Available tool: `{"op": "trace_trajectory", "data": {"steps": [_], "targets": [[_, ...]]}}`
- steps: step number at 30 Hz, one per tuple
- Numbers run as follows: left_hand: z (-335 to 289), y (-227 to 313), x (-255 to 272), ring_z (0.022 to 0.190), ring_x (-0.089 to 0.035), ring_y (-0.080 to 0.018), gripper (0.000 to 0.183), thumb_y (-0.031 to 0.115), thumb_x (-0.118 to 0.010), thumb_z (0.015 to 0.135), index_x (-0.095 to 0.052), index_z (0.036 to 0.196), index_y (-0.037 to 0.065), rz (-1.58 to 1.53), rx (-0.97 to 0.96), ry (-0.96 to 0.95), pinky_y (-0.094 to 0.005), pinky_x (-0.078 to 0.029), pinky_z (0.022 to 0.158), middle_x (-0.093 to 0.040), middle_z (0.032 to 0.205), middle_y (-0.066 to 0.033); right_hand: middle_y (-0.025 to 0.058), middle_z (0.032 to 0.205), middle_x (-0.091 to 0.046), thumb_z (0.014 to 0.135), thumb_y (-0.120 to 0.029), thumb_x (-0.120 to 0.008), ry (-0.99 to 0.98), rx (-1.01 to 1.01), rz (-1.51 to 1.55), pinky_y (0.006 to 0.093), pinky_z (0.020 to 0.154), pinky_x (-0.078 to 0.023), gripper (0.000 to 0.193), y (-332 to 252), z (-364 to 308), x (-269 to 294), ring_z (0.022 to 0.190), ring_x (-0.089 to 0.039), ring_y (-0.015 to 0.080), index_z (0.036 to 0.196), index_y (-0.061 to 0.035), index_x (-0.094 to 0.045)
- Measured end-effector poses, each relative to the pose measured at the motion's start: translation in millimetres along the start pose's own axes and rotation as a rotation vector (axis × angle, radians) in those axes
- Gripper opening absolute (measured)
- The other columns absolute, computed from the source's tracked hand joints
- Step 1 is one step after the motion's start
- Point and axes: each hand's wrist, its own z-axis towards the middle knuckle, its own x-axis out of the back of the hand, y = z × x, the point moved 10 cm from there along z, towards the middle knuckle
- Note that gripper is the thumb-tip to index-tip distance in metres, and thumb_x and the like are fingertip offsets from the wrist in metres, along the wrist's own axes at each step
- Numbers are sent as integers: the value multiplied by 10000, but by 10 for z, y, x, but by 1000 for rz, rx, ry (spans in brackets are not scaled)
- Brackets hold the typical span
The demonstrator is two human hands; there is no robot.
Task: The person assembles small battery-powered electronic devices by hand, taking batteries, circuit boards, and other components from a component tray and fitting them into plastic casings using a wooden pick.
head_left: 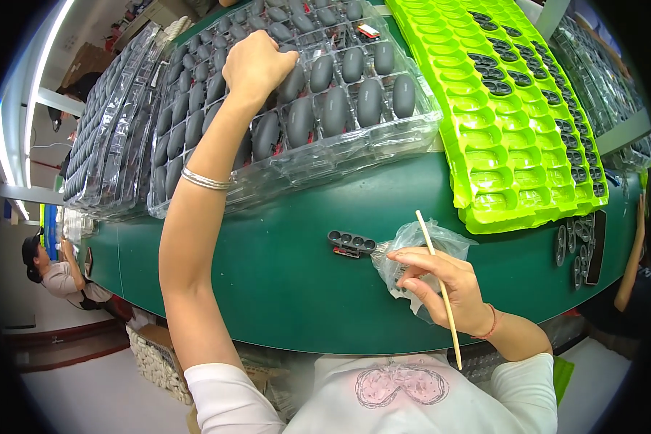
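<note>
Wooden stick: I hold it clamped in my right hand, tip best angled clear of the plastic bag; whether my left hand grips anything, I cannot tell.

1. Your stick looks like smooth, matt wood.
2. Your bangle is shiny metal.
3. Your bag looks like thin, crinkled plastic.
4. Your lime tray: glossy plastic.
5. Your grey cases: smooth, matt plastic.

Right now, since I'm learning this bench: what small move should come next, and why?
Perhaps bring the left hand from the tray to the dark holed part: it lies beside the plastic bag, where the right hand holds a wooden stick.
</note>
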Motion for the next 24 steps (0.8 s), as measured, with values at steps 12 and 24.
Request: {"op": "trace_trajectory", "data": {"steps": [12, 24], "targets": [[383, 771, -406, 1169, -499, -357, 451, 429, -718, 693, -744, 971, 74, 69, -151, -187, -411, -482, 934, -648, 1121, -172, 179, 1156, -650, 845, 60, -620, -22, 52, -43, 268, 722, -548, 340, -82, 38, -6, 745, -658, 166, 1181, 13, -594], [-1351, 924, 622, 683, -639, -237, 253, 107, -739, 680, -662, 894, -4, -696, -521, 141, -311, -526, 652, -678, 825, -101, 142, 1037, -676, 826, 36, -652, 84, -24, -51, 278, 660, -535, 377, 37, -36, 159, 718, -661, 176, 1198, -15, -620]]}}
